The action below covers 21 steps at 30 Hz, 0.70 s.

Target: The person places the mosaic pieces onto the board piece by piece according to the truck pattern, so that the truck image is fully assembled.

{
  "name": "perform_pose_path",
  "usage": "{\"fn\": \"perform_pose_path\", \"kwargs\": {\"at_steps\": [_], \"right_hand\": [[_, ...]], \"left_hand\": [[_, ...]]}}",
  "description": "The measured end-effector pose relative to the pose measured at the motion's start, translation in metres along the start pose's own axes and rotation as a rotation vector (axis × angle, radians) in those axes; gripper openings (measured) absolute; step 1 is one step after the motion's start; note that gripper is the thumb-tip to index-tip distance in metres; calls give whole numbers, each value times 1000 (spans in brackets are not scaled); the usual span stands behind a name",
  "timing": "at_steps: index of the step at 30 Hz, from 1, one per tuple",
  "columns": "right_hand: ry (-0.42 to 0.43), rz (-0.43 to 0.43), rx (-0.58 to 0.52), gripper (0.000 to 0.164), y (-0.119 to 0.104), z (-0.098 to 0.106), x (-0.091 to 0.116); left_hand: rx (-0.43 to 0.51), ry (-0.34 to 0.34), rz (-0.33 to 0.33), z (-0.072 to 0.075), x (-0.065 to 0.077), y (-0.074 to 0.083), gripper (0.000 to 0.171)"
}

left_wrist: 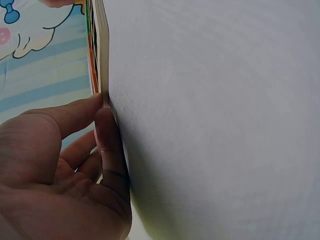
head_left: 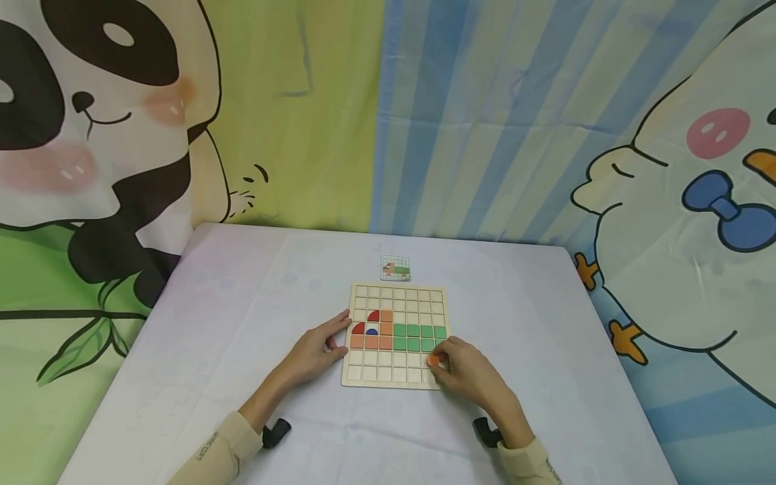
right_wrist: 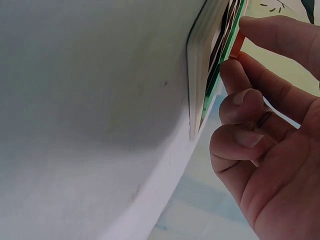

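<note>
A pale wooden grid board (head_left: 388, 374) lies on the table with coloured pieces set in its squares. Orange squares (head_left: 386, 328), a block of green squares (head_left: 419, 337), red quarter-rounds (head_left: 374, 316) and a blue half-round (head_left: 372, 331) form a pattern. My left hand (head_left: 312, 353) rests at the board's left edge, thumb and fingertips touching its side. Between thumb and fingers, my right hand (head_left: 469, 370) pinches an orange piece (head_left: 433, 360) over the lower right squares. In the right wrist view the orange piece (right_wrist: 237, 46) shows its thin edge, close over the board.
Beyond the board's far edge lies a small picture card (head_left: 395, 268) with a similar coloured pattern on a grid. A white cloth covers the table (head_left: 261, 276). Printed curtains with a panda (head_left: 121, 101) and another cartoon figure hang behind and beside it.
</note>
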State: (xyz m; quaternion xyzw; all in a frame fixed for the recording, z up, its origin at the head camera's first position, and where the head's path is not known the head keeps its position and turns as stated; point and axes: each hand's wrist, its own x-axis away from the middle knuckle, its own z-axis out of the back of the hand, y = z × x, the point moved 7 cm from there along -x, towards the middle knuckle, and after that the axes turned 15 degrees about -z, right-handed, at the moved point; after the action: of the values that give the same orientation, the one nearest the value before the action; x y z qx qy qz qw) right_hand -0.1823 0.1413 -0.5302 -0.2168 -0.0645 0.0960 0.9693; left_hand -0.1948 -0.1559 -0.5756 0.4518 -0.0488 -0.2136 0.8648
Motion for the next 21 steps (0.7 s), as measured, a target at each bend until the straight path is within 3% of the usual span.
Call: {"fn": "perform_pose_path", "kwargs": {"at_steps": [21], "right_hand": [[-4,16,40,18,-7,-5,-3]], "left_hand": [[-11,-1,12,0,-1,-1,68]]}}
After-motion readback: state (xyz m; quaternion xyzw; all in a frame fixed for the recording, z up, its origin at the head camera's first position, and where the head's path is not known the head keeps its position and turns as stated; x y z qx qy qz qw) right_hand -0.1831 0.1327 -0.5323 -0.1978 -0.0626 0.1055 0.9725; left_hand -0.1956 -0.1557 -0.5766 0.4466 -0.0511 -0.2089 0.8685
